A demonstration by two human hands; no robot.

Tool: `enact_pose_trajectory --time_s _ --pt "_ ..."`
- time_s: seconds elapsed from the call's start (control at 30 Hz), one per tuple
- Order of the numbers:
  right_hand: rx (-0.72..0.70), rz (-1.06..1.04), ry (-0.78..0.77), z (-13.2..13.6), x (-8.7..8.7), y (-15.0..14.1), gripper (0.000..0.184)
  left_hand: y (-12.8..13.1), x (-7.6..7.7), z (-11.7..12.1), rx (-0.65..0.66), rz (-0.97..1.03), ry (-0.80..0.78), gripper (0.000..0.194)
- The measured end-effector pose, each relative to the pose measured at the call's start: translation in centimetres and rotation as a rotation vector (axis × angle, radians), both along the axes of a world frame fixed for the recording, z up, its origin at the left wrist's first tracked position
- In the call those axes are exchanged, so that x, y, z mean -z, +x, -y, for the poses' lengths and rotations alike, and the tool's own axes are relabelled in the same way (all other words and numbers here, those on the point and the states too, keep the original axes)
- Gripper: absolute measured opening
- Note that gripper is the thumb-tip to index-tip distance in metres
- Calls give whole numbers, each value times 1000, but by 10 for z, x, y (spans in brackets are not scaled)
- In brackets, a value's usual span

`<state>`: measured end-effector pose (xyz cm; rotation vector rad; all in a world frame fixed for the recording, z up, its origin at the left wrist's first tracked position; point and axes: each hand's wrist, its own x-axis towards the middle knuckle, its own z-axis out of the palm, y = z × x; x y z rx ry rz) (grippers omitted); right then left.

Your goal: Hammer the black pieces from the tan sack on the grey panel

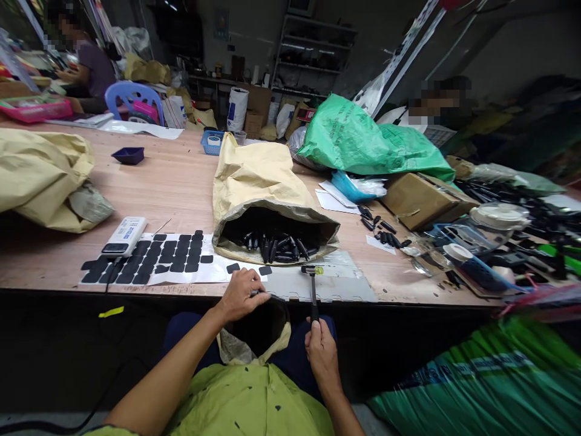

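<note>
Hammer (313, 293) and seat line up toward one o'clock, taking the person's seat as the dial's centre and straight ahead as twelve. The right hand (322, 351) is closed around the grip, low on the handle, which probably leaves the head free to swing. That head is over the grey plate (347, 287) at the table's edge, seemingly a hard surface for striking; contact cannot be told. The left hand (242, 293) is half curled, thumb reaching toward three o'clock, at the table's edge; whether it pinches something small cannot be told. At twelve, a paper sack (254, 175) lies with its mouth facing six, likely so the black pieces (281, 248) stay within reach. Another sack (284, 340) sits between the knees, mouth upward, handy to the edge. Black stickers (181, 254) lie toward ten, presumably clear of the hammer.
</note>
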<state>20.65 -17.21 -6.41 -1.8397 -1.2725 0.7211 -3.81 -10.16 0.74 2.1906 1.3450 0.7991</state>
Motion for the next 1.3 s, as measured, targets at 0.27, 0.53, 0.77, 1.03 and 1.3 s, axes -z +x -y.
enact_pose_trajectory --time_s 0.27,0.53,0.77,1.03,1.3 --pt "-17 -59 -38 -1 -1 0 47 20 8 29 -56 -19 61 31" --pt "-12 -21 -47 -3 1 -2 47 29 -1 -47 -580 150 -148 22" --pt "-5 -6 -1 -4 7 0 48 41 -9 -67 -689 0 -304 20" --pt "-18 -11 6 -4 3 -2 47 20 -6 -37 -449 131 -89 10" --pt "-13 47 -15 0 -6 -1 49 4 10 -27 -298 6 -46 13"
